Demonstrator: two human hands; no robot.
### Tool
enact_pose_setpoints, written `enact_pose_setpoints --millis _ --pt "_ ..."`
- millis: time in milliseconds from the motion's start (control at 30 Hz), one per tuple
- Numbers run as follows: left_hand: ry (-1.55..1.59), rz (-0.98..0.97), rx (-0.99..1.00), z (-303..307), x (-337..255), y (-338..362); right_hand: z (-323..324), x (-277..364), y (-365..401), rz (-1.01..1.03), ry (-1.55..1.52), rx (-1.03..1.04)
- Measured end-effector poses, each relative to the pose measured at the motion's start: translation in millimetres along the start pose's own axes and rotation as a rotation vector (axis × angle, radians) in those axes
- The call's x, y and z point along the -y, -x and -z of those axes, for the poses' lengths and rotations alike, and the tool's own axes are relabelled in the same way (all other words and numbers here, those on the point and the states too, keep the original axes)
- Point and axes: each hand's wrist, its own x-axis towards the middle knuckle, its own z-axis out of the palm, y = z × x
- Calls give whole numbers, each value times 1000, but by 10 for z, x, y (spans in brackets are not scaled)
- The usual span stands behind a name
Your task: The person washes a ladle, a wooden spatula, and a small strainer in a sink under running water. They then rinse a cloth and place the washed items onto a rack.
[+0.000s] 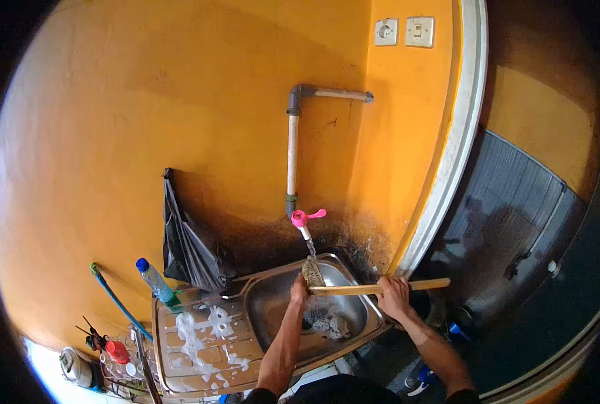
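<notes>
Water runs from the pink-handled tap (300,218) onto a brush head (312,272) above the metal sink (266,310). A long wooden handle (360,289) extends from the brush towards the right, past the sink's edge. My left hand (300,289) is closed round the brush end; part of its fingers is hidden. My right hand (394,295) grips the wooden handle farther right, with its fingers wrapped over it. Below the handle, a greyish wet clump (332,326) lies in the basin; what it is cannot be made out.
White foam (192,340) covers parts of the drainboard (172,374). A blue-capped bottle (155,281) stands at its back left, beside a hanging black bag (192,242). Glasses and a red item (117,351) are at the far left. A door frame (441,195) rises on the right.
</notes>
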Motion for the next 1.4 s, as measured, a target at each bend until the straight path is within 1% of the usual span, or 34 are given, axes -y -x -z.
enact_pose_setpoints --millis 33,67,100,133,167,200,233,300,333,367,400,433,467,533,567,600,633,700,733,767,800,833,867,900,933,1000,1033,1100,1133,1167,1267,1333,1367,1400 --pt "-218 256 -129 54 35 -121 -32 20 12 6 -6 3" --pt "-350 149 -68 238 241 -356 -52 24 -4 -1 20 18" --pt "-344 135 -68 216 218 -367 -70 20 -37 -7 47 28" --pt "-228 -44 -16 194 228 -365 -91 14 -41 -53 53 37" --pt "-111 -215 33 187 239 -319 -102 -1 -53 -49 52 40" --pt "-233 -259 9 110 66 -155 -117 -22 -42 -81 18 3" --pt "-231 -250 4 69 10 -98 -138 -49 -25 -115 -14 -32" --pt "-41 -245 26 64 -18 -34 -181 -80 -4 -154 -49 -47" --pt "30 -169 90 121 51 -101 -182 -86 1 -148 -94 -87" --pt "36 -168 79 141 62 -99 -180 -82 5 -139 -139 -125" --pt "33 -79 70 155 79 -99 -171 -69 28 -173 -136 -89" --pt "32 10 62 161 92 -106 -172 -77 58 -165 -135 -78" --pt "28 39 69 116 27 -3 -173 -98 91 -171 -191 -63" --pt "25 63 95 154 25 -69 -163 -123 135 -165 -245 -42" --pt "10 91 128 168 18 -93 -147 -123 165 -180 -360 -61" --pt "7 69 76 74 -117 38 -140 -139 204 -196 -475 -79" --pt "17 68 71 40 -150 20 -222 -237 261 -188 -472 -71" --pt "14 -18 114 19 -158 -15 -407 -403 334 -182 -620 -80" --pt "-70 -69 65 38 -99 -145 -434 -434 353 -179 -619 -74" --pt "-65 -68 62 37 -98 -174 -389 -393 331 -215 -601 -4" --pt "-44 -26 32 32 -102 -205 -362 -370 315 -250 -582 64" --pt "-24 14 3 31 -105 -230 -383 -389 301 -247 -581 64" --pt "-21 13 1 90 -54 -297 -430 -421 281 -351 -586 159" --pt "-29 62 17 182 0 -363 -452 -421 258 -453 -592 255" --pt "-36 111 31 268 63 -422 -463 -414 240 -449 -593 258" --pt "-43 125 34 278 11 -226 -450 -383 183 -448 -475 387" --pt "-50 141 39 272 -37 -123 -430 -361 159 -444 -475 388" --pt "-107 156 21 333 -33 -66 -400 -306 134 -526 -391 467" --pt "-166 174 9 364 -29 -42 -660 -536 212 -443 -235 440" --pt "-163 173 6 413 0 -53 -622 -488 195 -440 -235 442" --pt "-249 153 -18 573 96 -39 -472 -380 209 -419 -314 444" --pt "-188 80 -4 647 149 -2 -394 -345 226 -756 -617 643" --pt "-188 82 -3 677 162 7 -345 -327 236 -758 -616 642" --pt "-222 108 4 707 174 15 -298 -310 250 -722 -684 652"
